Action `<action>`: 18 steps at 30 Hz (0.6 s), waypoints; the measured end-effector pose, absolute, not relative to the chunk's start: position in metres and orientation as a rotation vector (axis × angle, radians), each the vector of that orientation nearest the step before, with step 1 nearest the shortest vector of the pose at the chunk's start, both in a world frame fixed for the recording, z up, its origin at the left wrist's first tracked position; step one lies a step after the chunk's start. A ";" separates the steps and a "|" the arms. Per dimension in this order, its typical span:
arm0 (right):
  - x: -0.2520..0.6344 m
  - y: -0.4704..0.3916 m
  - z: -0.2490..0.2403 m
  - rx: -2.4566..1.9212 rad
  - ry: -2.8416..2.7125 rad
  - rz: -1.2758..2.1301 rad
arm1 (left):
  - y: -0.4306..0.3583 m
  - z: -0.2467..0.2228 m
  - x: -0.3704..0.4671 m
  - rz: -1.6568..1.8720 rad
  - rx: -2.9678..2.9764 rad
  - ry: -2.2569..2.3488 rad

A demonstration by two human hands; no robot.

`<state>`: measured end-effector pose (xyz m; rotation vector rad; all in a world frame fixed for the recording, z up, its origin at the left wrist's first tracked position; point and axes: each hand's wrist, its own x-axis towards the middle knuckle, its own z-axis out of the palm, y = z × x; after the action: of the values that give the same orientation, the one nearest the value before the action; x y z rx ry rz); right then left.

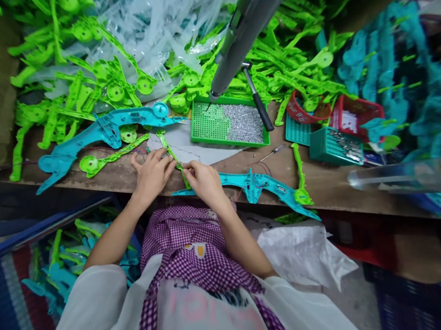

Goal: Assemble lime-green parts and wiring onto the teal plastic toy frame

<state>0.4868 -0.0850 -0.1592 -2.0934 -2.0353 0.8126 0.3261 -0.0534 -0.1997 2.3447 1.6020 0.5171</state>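
Note:
My left hand [153, 171] rests over the wooden table with its fingers spread, the fingertips at the upper edge of a narrow green plastic part [170, 148]. My right hand [202, 181] has its thumb and forefinger pinched at the lower part of that green piece. A blue bow-shaped piece [252, 183] with thin wires lies to the right, its left end beneath my right hand. Another blue piece [101, 131] lies at the upper left, and a green part [93, 165] is just below it. What my right fingertips hold is too small to tell from the green part.
A green tray [228, 140] of small metal pieces stands behind my hands, a hammer [258, 100] at its right edge. A grey tool [247, 25] hangs above. Red baskets [356, 103] and a teal basket [338, 157] stand right, before heaped plastic parts.

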 end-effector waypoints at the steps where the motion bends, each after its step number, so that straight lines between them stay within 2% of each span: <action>1: 0.485 -0.082 -0.157 -2.084 -2.079 0.830 | -0.054 -0.200 0.327 0.514 2.341 1.608; 6: 0.483 -0.069 -0.151 -2.026 -2.352 0.908 | -0.055 -0.200 0.332 0.510 2.287 1.645; 13: 0.478 -0.093 -0.150 -1.977 -2.590 0.640 | -0.054 -0.195 0.335 0.496 2.193 1.710; 18: 0.477 -0.100 -0.156 -1.925 -2.600 0.597 | -0.052 -0.197 0.334 0.485 2.207 1.710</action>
<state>0.4771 -0.1003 -0.1559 -1.9252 -2.5996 0.5967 0.3337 -0.0525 -0.1968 2.2070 1.7099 0.4853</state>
